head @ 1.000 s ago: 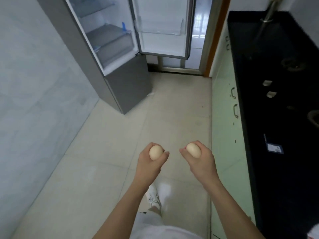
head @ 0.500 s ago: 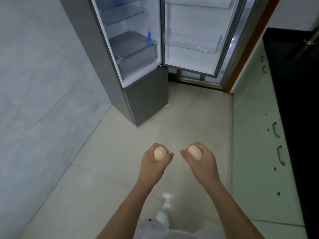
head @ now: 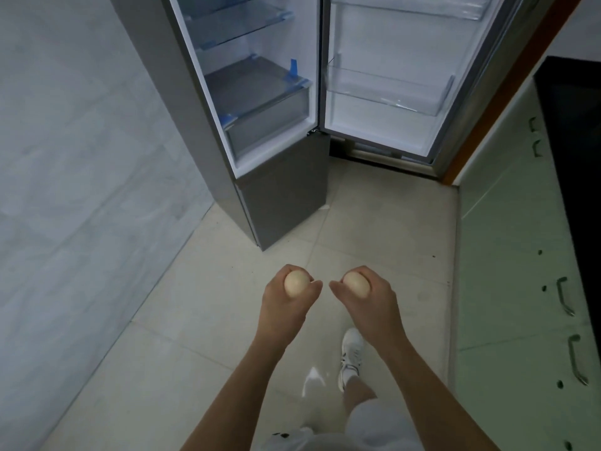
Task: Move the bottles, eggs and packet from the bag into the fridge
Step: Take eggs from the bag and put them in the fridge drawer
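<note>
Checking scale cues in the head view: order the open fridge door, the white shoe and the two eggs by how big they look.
1. Open fridge door, by far the largest.
2. White shoe.
3. The two eggs, left egg and right egg, look alike; no ranking between them.

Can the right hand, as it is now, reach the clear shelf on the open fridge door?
Probably not yet. The right hand holds an egg low over the floor, well short of the door shelf. Nothing blocks the way; stepping closer should do.

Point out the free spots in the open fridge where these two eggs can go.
Free: the clear door bin, the glass shelves and the drawer below them all look bare. Nothing is crowded. Each hand, left and right, holds an egg, so neither is spare.
</note>
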A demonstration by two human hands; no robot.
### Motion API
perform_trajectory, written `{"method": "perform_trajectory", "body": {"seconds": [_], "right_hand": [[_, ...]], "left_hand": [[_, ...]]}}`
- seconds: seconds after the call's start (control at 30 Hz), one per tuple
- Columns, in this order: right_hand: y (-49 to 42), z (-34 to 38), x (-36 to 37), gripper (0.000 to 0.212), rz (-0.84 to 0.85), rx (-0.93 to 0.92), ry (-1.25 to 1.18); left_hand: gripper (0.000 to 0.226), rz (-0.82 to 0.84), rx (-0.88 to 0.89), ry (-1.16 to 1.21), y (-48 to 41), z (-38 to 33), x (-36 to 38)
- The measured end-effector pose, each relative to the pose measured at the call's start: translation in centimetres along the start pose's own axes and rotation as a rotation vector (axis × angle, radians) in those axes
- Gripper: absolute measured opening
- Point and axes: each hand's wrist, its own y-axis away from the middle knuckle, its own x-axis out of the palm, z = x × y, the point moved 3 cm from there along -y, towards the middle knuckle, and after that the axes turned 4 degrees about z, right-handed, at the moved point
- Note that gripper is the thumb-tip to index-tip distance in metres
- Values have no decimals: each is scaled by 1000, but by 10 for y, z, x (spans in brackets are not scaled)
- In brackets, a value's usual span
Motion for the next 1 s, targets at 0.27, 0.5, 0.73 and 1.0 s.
{"method": "perform_trajectory", "body": {"seconds": [0.27, 0.5, 0.73, 1.0], "right_hand": [[-141, 23, -25, 22, 35, -86, -3], [-263, 49, -58, 27, 70, -167, 36], [-337, 66, -49, 22, 163, -189, 50], [-415, 92, -7, 23, 217, -222, 68]], "left_hand": [[14, -78, 26, -30, -121, -42, 37], [20, -162, 3, -45, -224, -82, 66], [23, -247, 7, -46, -279, -96, 63], [23, -317, 3, -36, -360, -103, 32]]}}
